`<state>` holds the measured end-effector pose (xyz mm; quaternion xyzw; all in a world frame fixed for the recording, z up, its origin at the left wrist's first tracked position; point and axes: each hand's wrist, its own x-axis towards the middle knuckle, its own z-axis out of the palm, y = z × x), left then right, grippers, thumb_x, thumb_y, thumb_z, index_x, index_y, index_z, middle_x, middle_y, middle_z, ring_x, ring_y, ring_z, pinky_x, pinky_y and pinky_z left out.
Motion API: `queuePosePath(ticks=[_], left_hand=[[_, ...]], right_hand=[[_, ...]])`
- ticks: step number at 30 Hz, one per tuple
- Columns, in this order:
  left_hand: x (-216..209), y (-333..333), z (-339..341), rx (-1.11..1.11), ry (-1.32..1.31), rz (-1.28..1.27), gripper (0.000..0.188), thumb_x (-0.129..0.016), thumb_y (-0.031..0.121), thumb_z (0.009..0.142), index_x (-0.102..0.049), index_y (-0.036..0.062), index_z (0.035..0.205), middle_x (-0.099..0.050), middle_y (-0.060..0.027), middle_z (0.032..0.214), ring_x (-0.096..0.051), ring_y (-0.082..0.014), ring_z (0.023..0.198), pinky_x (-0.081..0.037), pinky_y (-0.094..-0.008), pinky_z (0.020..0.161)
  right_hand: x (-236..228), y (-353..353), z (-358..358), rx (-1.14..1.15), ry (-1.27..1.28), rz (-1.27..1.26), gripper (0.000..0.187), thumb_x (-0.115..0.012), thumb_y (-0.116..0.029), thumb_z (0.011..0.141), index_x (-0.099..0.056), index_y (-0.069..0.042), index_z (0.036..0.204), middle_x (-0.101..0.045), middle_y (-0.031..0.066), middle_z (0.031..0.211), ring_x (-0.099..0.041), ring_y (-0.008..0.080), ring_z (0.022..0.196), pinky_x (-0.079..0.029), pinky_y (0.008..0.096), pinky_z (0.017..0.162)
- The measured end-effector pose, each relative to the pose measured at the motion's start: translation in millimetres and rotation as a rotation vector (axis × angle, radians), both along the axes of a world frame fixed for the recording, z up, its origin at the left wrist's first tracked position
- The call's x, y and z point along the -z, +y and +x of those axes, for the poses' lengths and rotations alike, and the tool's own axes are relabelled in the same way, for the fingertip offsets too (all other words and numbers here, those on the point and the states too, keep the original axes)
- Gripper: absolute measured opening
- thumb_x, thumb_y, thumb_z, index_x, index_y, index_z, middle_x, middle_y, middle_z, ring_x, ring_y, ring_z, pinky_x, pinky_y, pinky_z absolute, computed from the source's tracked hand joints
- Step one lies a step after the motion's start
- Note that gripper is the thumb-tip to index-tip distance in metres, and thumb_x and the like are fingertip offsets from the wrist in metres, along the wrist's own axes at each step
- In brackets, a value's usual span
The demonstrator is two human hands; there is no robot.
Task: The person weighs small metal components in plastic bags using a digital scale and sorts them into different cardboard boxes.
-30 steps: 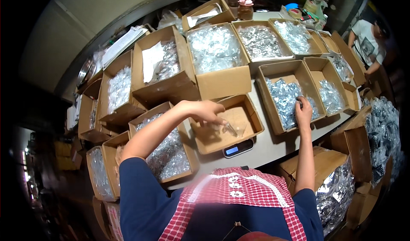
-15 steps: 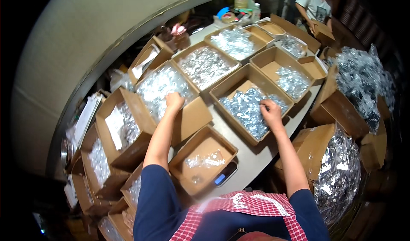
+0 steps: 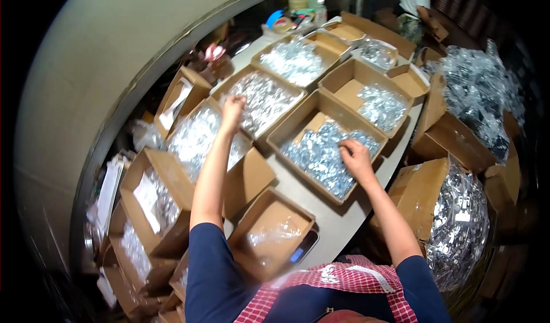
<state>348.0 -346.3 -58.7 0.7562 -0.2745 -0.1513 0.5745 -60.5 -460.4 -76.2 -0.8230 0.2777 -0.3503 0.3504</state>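
Observation:
My left hand (image 3: pixel 232 108) reaches far forward, fingers curled over the clear packets of metal parts in an open cardboard box (image 3: pixel 197 137), at its edge beside a second full box (image 3: pixel 263 97). My right hand (image 3: pixel 356 158) lies palm down on the packets in another box (image 3: pixel 298 122), fingers pressed into the pile. Whether either hand grips a packet is hidden. Close to my body a smaller box (image 3: pixel 269 231) with a few packets sits on a scale (image 3: pixel 303 249).
Several more open boxes of packets crowd the table (image 3: pixel 338 220) and the floor at the left. A large box (image 3: pixel 458 220) heaped with packets stands at my right. Tape rolls and bottles (image 3: pixel 298 8) are at the far end. Another person (image 3: pixel 415 2) stands beyond.
My view swung to the left. My left hand left the small box on the scale and reached out to a far box. My right hand moved to another box of packets.

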Motion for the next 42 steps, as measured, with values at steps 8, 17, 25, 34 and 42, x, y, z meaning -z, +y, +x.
queuePosePath(ticks=[8,17,25,34,42], left_hand=[[39,-84,-33,0.117,-0.621,0.863,0.033,-0.067,0.025,0.072,-0.070,-0.0005,0.094,-0.067,-0.0231,0.101,-0.066,-0.0371,0.096,-0.052,-0.0432,0.085],[35,-80,-51,0.058,-0.528,0.707,0.033,-0.064,0.027,0.071,-0.070,-0.0022,0.085,-0.068,-0.0252,0.088,-0.067,-0.0383,0.089,-0.051,-0.0441,0.081],[-7,-30,-38,0.105,0.733,-0.284,0.023,-0.049,0.021,0.080,-0.037,0.0183,0.061,-0.035,0.0031,0.053,-0.032,-0.0109,0.043,-0.032,-0.0257,0.043],[-106,79,-162,0.325,0.598,-0.222,0.011,-0.050,0.014,0.082,-0.039,0.0145,0.080,-0.041,0.0035,0.059,-0.039,-0.0097,0.054,-0.033,-0.0272,0.052],[-100,175,-232,0.334,0.255,0.281,0.019,-0.055,0.010,0.082,-0.069,0.0018,0.091,-0.065,-0.0019,0.082,-0.054,-0.0077,0.067,-0.044,-0.0235,0.061]], right_hand=[[9,-13,-5,-0.008,0.025,0.064,0.019,-0.058,-0.013,0.079,-0.068,-0.002,0.090,-0.066,0.0172,0.092,-0.065,0.0335,0.087,-0.052,0.0376,0.078],[13,-18,-19,-0.007,-0.017,0.033,0.019,-0.055,-0.012,0.080,-0.067,-0.001,0.091,-0.065,0.0177,0.090,-0.063,0.0352,0.085,-0.051,0.0396,0.077],[12,-23,-19,0.036,-0.072,0.046,0.023,-0.053,-0.011,0.082,-0.062,0.000,0.100,-0.062,0.0214,0.092,-0.061,0.0382,0.089,-0.049,0.0424,0.078],[5,-13,-12,-0.092,-0.043,0.202,0.020,-0.055,-0.008,0.083,-0.067,0.001,0.096,-0.067,0.0177,0.088,-0.066,0.0298,0.081,-0.050,0.0360,0.074],[9,-14,-8,-0.296,0.094,0.080,0.017,-0.054,-0.010,0.083,-0.067,-0.004,0.092,-0.067,0.0154,0.088,-0.061,0.0338,0.086,-0.048,0.0401,0.079]])
